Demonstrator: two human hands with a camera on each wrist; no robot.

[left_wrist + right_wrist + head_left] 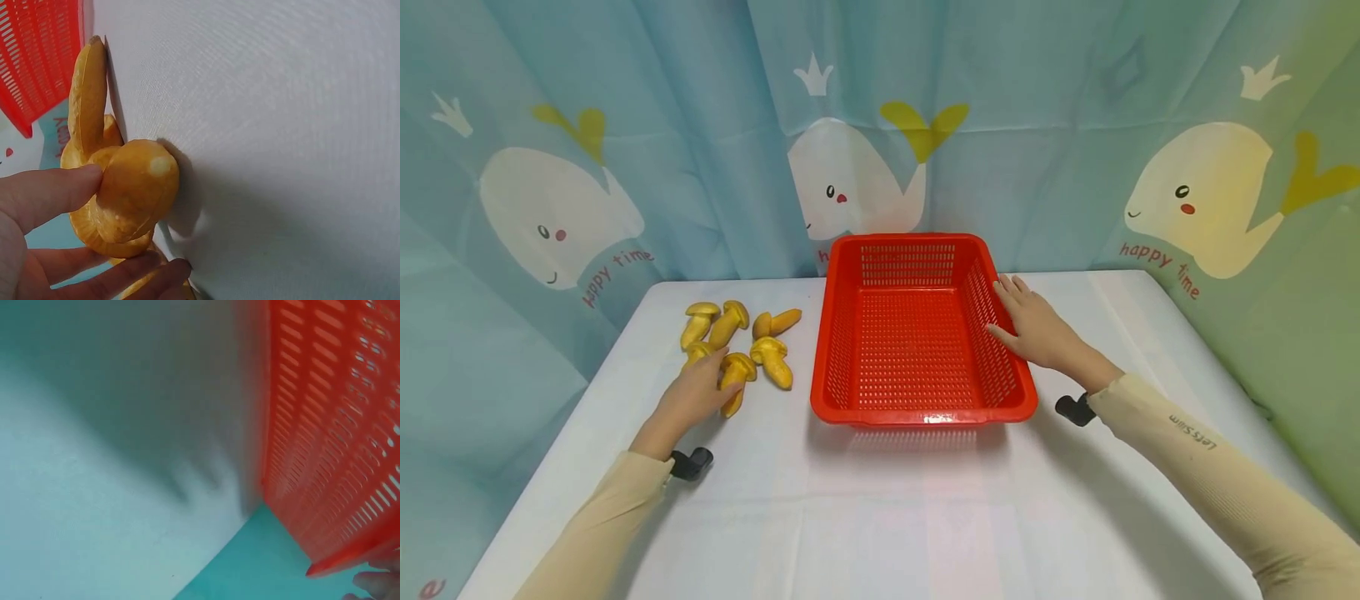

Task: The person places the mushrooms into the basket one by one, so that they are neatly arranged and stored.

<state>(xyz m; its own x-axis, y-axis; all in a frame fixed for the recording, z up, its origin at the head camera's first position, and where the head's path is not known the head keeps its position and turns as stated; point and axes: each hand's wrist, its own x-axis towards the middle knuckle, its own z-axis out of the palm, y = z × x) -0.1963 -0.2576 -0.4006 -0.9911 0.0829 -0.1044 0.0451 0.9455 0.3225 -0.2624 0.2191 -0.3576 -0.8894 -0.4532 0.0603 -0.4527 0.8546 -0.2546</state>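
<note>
On the left of the table, my left hand (691, 392) holds a yellow mushroom (735, 377) between thumb and fingers. In the left wrist view the rounded stem end of this mushroom (140, 190) faces the camera. The thumb (59, 190) presses its side, and the other fingers lie along the cap. More yellow mushrooms lie close around it, among them one with its stem toward the front (772, 361). My right hand (1041, 329) rests on the right rim of a red plastic basket (925, 415), fingers stretched out. Only its fingertips show in the right wrist view.
The slotted basket stands mid-table near the back edge, right of the mushrooms. Behind the white table (880, 517) hangs a blue-green curtain (715, 167) printed with whales. Dark wrist-worn devices (692, 464) sit at both sleeve cuffs.
</note>
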